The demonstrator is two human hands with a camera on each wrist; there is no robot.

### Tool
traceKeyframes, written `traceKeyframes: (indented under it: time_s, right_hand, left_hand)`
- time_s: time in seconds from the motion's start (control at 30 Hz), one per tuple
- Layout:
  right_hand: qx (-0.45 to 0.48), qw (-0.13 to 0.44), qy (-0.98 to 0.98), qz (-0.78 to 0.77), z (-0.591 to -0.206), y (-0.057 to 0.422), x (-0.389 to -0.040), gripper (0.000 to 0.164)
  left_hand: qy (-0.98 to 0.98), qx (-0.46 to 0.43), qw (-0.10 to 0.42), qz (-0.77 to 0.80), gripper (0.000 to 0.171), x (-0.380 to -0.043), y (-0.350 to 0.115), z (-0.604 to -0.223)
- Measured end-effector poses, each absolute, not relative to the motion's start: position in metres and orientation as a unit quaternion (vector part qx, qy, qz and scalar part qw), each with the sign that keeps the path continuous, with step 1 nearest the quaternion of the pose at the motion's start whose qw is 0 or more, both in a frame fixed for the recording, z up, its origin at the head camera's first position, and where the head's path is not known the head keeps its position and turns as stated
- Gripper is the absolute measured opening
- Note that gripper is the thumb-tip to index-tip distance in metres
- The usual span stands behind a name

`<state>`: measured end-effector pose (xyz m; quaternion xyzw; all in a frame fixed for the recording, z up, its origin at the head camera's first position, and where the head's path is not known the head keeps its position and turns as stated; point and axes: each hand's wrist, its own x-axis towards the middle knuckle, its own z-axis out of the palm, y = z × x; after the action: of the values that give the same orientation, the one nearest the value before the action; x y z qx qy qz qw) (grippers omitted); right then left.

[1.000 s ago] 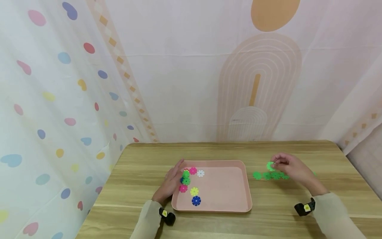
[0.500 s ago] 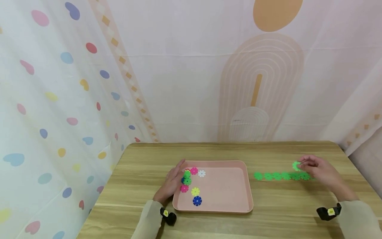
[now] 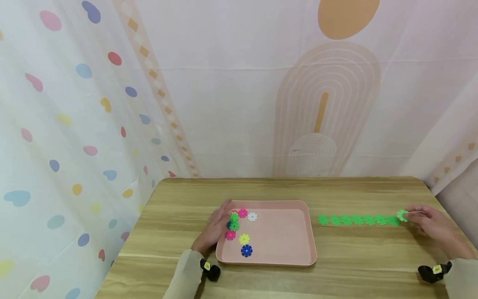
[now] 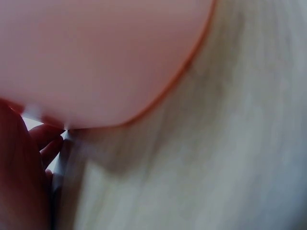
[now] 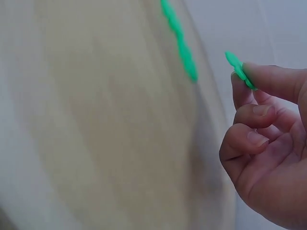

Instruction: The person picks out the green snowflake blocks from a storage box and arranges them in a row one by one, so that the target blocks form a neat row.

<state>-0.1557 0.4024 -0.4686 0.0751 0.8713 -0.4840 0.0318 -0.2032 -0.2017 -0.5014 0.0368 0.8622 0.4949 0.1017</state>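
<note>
One green disc — pinched in curled right hand.

Held a bright green disc with a notched, petalled edge between thumb and finger of the right hand, raised, tilted and apart from the nearest end of a row of green discs. Had the row flat, straight and close-set, to the right of a shallow pink tray. Touched the tray's left side with the left hand. Saw inside, mostly toward that side, pink discs, a white disc, a yellow disc and a dark blue disc.
</note>
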Motion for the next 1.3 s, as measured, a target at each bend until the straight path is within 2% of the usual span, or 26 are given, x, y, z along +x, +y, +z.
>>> traceKeyframes:
  time_s: [0.13, 0.23, 0.47, 0.7, 0.9, 1.3]
  right_hand:
    - [0.099, 0.047, 0.873, -0.476, -0.475, 0.412, -0.157, 0.039]
    - [0.114, 0.056, 0.872, -0.472, -0.478, 0.415, -0.159, 0.045]
    - [0.136, 0.058, 0.869, -0.472, -0.481, 0.416, -0.161, 0.025]
    - [0.133, 0.032, 0.898, -0.417, -0.482, 0.410, -0.163, 0.041]
    - [0.113, -0.006, 0.918, -0.381, -0.485, 0.409, -0.163, 0.036]
    - [0.117, -0.014, 0.926, -0.357, -0.482, 0.404, -0.165, 0.033]
  left_hand:
    - [0.861, 0.037, 0.102, 0.496, 0.055, -0.203, -0.201, -0.501]
    - [0.861, 0.038, 0.100, 0.497, 0.055, -0.203, -0.201, -0.500]
    - [0.864, 0.036, 0.101, 0.492, 0.055, -0.202, -0.200, -0.499]
    - [0.868, 0.048, 0.091, 0.486, 0.055, -0.201, -0.200, -0.498]
    - [0.867, 0.052, 0.090, 0.487, 0.056, -0.201, -0.200, -0.498]
    - [0.867, 0.047, 0.093, 0.487, 0.056, -0.201, -0.199, -0.498]
